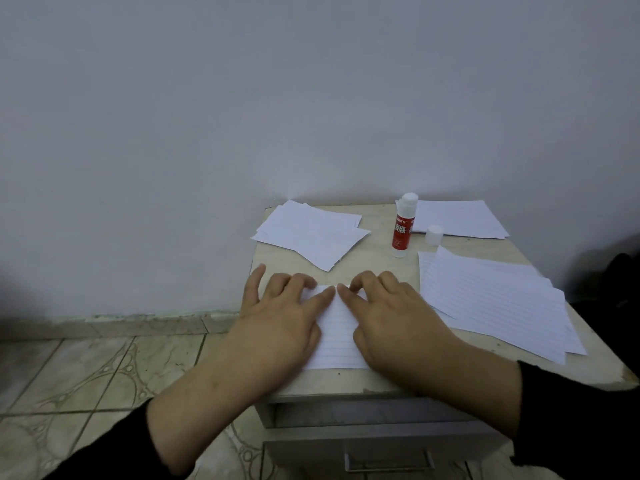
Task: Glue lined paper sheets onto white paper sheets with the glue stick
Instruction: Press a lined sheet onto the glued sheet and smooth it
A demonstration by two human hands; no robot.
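Wall [242, 98], pale and bare, fills most of the view, with patterned floor tiles [86, 375] below it on the left. Against it stands a small cabinet, its light wooden top [388, 268] carrying everything, with a drawer [381, 448] and metal handle underneath.

On the right lies a spread stack of lined sheets [495, 303], overlapping loosely and reaching close to the cabinet's right edge. At the far right corner sits a white paper pile [457, 218]; at far left, another loose heap of sheets [311, 233], whose faces look plain, though I cannot tell for sure.

At the near edge, a single lined sheet [341, 337] lies flat. The left hand [277, 323] and right hand [394, 320] both rest on it, fingers bent at the knuckles and tips pressing down near its top edge, index fingertips almost meeting. Neither hand grasps anything; they look to be smoothing the sheet onto whatever lies beneath, which is hidden.

Between the piles the glue stick [403, 225] stands upright and uncapped, its cap [434, 234] just beside it.

Risks, as I judge them: uneven pressing could leave wrinkles or shift the sheet askew while the glue is wet; a reaching sleeve might topple the open stick onto clean paper; left uncapped, the glue may dry; the overhanging lined stack could slide off
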